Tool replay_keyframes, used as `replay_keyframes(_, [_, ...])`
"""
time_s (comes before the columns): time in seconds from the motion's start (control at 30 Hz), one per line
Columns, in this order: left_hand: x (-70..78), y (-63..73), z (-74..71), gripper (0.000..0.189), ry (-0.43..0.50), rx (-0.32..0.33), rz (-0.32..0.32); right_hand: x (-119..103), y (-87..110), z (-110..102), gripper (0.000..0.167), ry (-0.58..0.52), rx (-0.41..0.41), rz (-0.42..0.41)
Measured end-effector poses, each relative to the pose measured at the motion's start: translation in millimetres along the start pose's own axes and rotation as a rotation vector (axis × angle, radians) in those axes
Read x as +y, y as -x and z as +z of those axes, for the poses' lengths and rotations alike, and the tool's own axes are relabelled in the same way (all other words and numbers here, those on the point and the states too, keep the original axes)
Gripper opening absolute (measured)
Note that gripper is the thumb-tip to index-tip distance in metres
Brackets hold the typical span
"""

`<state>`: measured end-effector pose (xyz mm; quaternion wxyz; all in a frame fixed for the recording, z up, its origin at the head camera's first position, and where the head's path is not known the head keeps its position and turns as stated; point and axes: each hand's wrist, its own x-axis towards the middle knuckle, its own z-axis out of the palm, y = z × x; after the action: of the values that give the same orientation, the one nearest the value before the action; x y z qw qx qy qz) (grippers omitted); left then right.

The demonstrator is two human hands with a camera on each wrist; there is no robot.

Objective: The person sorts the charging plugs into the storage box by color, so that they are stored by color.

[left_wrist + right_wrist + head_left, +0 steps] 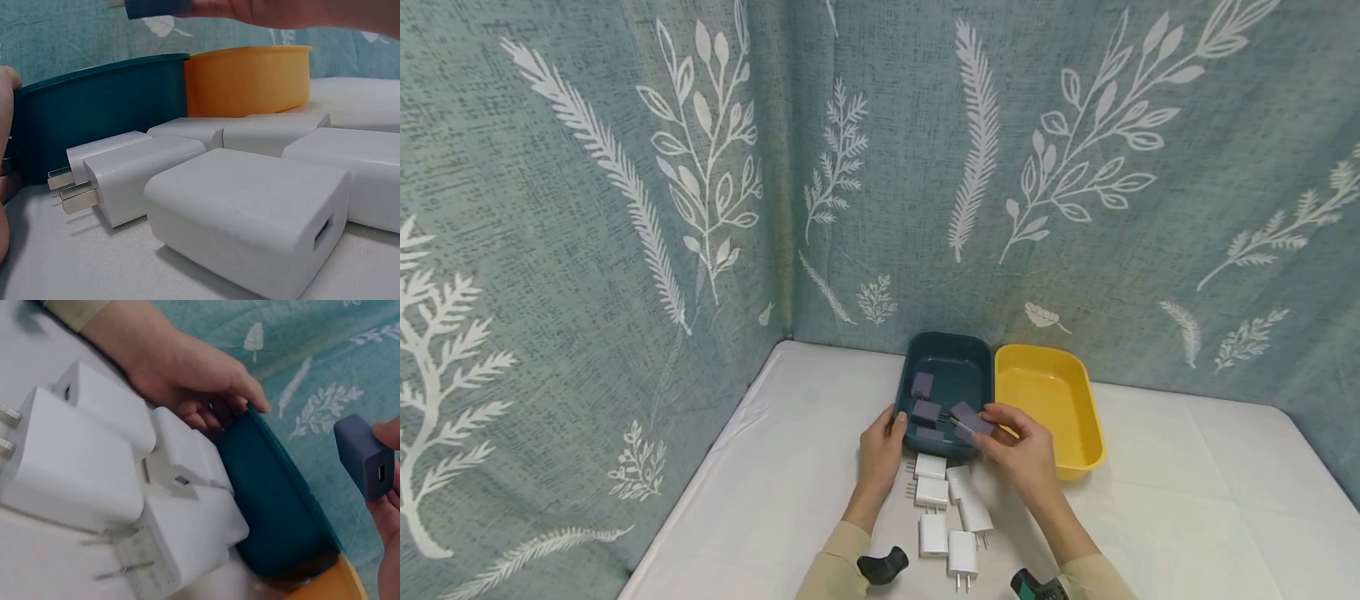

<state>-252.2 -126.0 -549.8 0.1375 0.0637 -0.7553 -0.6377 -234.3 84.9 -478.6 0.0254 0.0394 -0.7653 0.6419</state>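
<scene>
A dark blue-teal bin stands at the back of the table with several purple-grey chargers in its left and front part. My left hand grips the bin's left wall near the front corner, thumb over the rim and the other fingers curled outside. Over the bin's front right part, my right hand pinches another purple-grey charger between thumb and fingers. Its prongs point left in the head view. A port slot shows on this charger's end in the right wrist view.
Several white chargers lie on the white cloth in front of the bin, between my forearms, prongs facing various ways. A yellow bin stands right against the teal one. Patterned curtains rise behind and to the left.
</scene>
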Motion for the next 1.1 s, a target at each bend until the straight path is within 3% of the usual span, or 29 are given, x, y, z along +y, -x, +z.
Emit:
replay_keyframes(0.6, [-1.5,-0.2,-0.4,0.049,-0.002,0.012,0.015,-8.8,-16.0,7.1,0.041,-0.028,0.041,-0.004])
replay_keyframes(1.1, [-1.8,-0.1,-1.4,0.049,0.006,0.01,0.048,-1.1,-29.0,10.1,0.041,-0.021,0.09,0.006])
